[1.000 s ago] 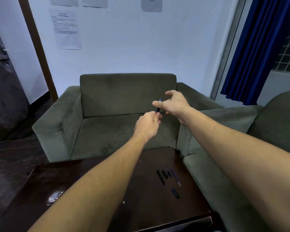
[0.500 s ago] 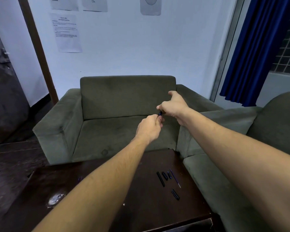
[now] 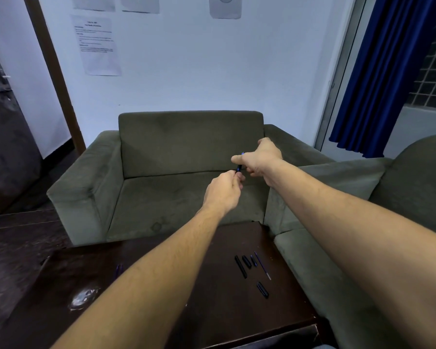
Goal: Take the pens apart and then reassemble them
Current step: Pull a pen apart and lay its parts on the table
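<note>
Olive-green fabric sofa (image 3: pixel 186 152) fills the space beyond our dark brown wooden worktop (image 3: pixel 212 306). We hold both hands raised over the worktop's far edge: our left hand (image 3: pixel 223 192) closes around the lower end of a slim dark-blue plastic pen (image 3: pixel 239 168), our right hand (image 3: pixel 261 158) pinches its upper end. Loose black pen parts (image 3: pixel 246 263) and a thin blue refill (image 3: pixel 262 265) lie near the right edge.
</note>
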